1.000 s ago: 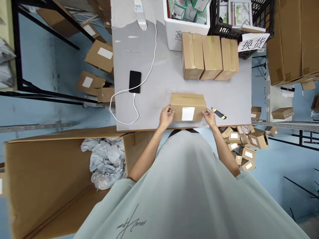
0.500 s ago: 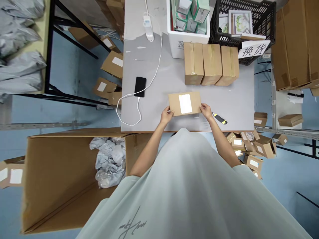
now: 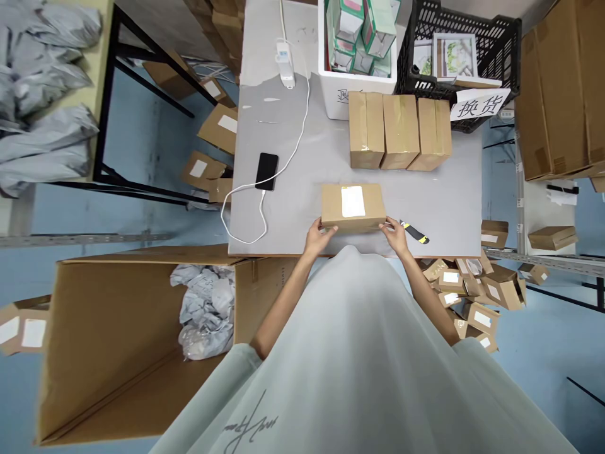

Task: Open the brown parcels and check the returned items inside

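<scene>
A small cardboard box (image 3: 352, 206) with a white label facing up rests near the front edge of the grey table (image 3: 307, 151). My left hand (image 3: 318, 234) grips its near left corner. At the near right corner, my right hand (image 3: 394, 231) holds the box with curled fingers. A black and yellow utility knife (image 3: 414, 232) lies on the table just right of my right hand.
Three taped boxes (image 3: 399, 131) stand in a row behind. A phone (image 3: 267, 171) on a white cable lies to the left. A white foam bin (image 3: 355, 44) and black crate (image 3: 460, 57) sit at the back. A large open carton (image 3: 142, 334) stands at my left; labelled small boxes (image 3: 472, 293) litter the floor at right.
The box has been turned from label facing me to label facing up and set flat on the table. Both hands stayed on its near corners.
</scene>
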Tool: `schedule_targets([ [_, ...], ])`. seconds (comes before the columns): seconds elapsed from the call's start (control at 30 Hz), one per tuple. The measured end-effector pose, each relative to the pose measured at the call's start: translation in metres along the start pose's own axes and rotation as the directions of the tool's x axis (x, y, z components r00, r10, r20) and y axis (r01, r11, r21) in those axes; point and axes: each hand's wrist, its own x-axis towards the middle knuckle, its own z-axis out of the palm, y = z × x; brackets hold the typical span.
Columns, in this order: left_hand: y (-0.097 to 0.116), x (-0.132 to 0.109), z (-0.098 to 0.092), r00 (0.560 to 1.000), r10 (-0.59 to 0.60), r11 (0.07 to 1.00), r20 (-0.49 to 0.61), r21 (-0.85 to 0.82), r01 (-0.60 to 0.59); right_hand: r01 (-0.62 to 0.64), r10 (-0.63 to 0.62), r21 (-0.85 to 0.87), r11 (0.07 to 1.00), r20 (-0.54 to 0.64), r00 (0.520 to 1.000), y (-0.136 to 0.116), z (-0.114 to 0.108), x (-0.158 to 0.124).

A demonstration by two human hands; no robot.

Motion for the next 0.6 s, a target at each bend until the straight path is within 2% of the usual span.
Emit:
schedule_targets([
  [0.17,0.004,0.0,-0.006,0.997,0.042,0.995,-0.064,0.098,-0.036,0.054,-0.06,-0.066,0.996,-0.092,0.994,-0.009,-0.012,0.006],
  [0.33,0.009,0.011,-0.002,0.997,0.025,0.99,-0.077,0.142,-0.014,-0.014,0.001,-0.121,0.993,-0.105,0.995,-0.008,-0.012,0.024],
  [0.6,0.001,0.024,0.002,0.994,0.071,0.997,-0.082,0.043,-0.068,0.015,-0.028,-0.091,0.996,-0.151,0.988,0.009,-0.003,0.041],
])
